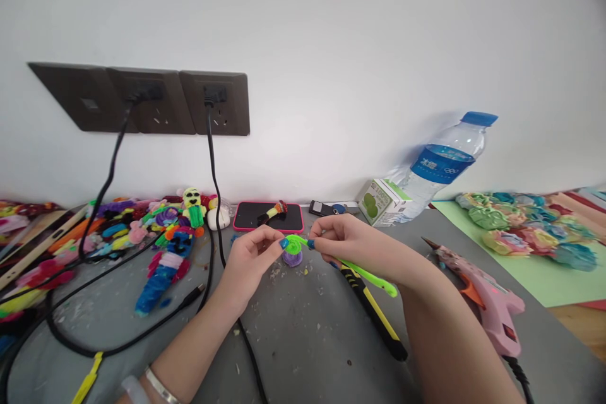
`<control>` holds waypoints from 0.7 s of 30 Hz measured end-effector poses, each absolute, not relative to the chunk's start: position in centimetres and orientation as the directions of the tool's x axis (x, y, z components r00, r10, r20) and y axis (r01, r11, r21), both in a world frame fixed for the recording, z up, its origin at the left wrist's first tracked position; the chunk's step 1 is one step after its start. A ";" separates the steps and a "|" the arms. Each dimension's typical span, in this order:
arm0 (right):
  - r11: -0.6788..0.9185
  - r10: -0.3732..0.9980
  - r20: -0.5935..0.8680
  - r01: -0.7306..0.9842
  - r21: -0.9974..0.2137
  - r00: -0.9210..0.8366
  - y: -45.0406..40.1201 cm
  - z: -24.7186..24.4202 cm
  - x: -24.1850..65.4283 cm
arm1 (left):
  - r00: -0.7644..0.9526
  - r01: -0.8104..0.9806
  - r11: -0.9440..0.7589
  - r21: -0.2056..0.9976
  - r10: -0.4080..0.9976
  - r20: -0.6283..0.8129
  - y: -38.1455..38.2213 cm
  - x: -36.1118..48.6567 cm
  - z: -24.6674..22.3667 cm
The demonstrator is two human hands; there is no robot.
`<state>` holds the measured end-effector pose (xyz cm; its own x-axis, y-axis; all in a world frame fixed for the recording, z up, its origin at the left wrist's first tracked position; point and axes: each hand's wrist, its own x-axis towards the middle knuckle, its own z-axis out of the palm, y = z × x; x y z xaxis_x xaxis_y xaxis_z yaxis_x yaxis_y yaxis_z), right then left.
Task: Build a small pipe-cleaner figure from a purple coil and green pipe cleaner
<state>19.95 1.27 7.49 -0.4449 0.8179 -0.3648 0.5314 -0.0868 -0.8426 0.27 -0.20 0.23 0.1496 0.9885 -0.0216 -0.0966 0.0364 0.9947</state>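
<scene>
A bright green pipe cleaner (pixel 374 278) runs between my two hands, its near part wound into a flat coil. My left hand (pixel 253 259) pinches the coil's left edge between thumb and finger. On the other side, my right hand (pixel 348 241) pinches the strand where it leaves the coil; the free tail passes under that hand and sticks out below the wrist. Just beneath the green coil shows a purple coil (pixel 292 259), partly covered. A black and yellow handled tool (pixel 374 312) lies under the right hand, its upper end hidden.
A phone (pixel 243 217) with a pink case lies by the wall. Black cables (pixel 113 349) loop across the left, near fuzzy figures (pixel 163 278). At right are a pink glue gun (pixel 487 297), a water bottle (pixel 442 161), a small carton (pixel 381 202) and paper flowers (pixel 509 243).
</scene>
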 end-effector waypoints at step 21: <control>-0.085 0.862 -0.349 0.574 -0.815 -0.368 1.5 7.5 20.0 | -0.069 -0.338 0.094 0.936 0.990 -0.124 0.1 0.4 0.2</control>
<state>20.05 1.45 7.51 -0.3678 0.8619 -0.3491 0.5736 -0.0852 -0.8147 0.38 0.08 0.23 -0.0691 0.9898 -0.1243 -0.3378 0.0940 0.9365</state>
